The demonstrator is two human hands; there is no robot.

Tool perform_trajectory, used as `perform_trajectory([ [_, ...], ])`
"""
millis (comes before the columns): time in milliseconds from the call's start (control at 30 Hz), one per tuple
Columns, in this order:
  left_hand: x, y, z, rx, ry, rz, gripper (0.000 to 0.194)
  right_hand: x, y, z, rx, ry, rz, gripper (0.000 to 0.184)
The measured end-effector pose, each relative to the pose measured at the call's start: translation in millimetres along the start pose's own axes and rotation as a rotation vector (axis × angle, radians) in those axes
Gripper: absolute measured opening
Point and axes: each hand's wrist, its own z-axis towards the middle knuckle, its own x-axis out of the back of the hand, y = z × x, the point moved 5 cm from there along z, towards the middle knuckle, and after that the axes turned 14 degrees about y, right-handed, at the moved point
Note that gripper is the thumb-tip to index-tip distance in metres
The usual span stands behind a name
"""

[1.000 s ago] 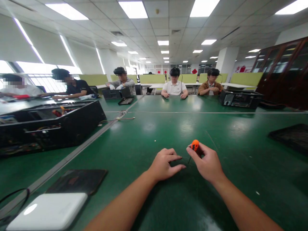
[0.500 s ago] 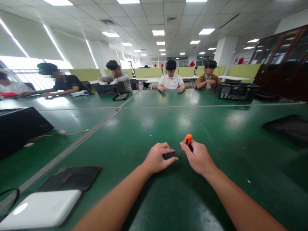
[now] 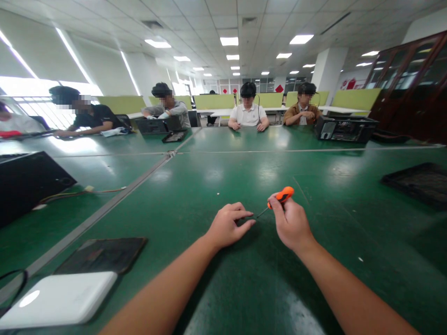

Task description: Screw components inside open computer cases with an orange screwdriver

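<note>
An orange-and-black screwdriver [image 3: 281, 197] is gripped by its handle in my right hand [image 3: 293, 223], its thin shaft slanting down and left toward the table. The tip of the shaft is close to the fingertips of my left hand [image 3: 230, 225]. That hand rests low over the green table [image 3: 195, 279], thumb and forefinger apart with a small gap between them. Nothing shows in the gap; anything tiny there is too small to make out.
A white slab-like device [image 3: 63, 298] and a dark flat pad [image 3: 104, 255] lie at the lower left. A black computer case [image 3: 31, 186] with loose wires stands left, another case [image 3: 345, 129] at the far right. A black tray-like panel [image 3: 419, 184] lies right. Several people sit across the table.
The screwdriver has swung from nearly upright to a flatter slant, its handle now to the right and its tip toward my left fingertips. My left thumb and forefinger are closer together. The view has shifted.
</note>
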Motion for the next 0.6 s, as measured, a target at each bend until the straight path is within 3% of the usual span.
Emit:
perform_trajectory([
  [133, -1.8, -2, 0, -0.008, -0.001, -0.011, 0.025, -13, 6, -3, 0.022, -0.12, -0.05, 0.031],
  [433, -2.1, -3, -2, -0.004, 0.0, -0.018, 0.024, -5, 3, -2, 0.004, -0.052, -0.054, 0.041],
  [600, -0.7, -2, -2, -0.01, -0.009, 0.0, 0.025, -16, 7, -6, 0.014, -0.138, -0.05, 0.033],
])
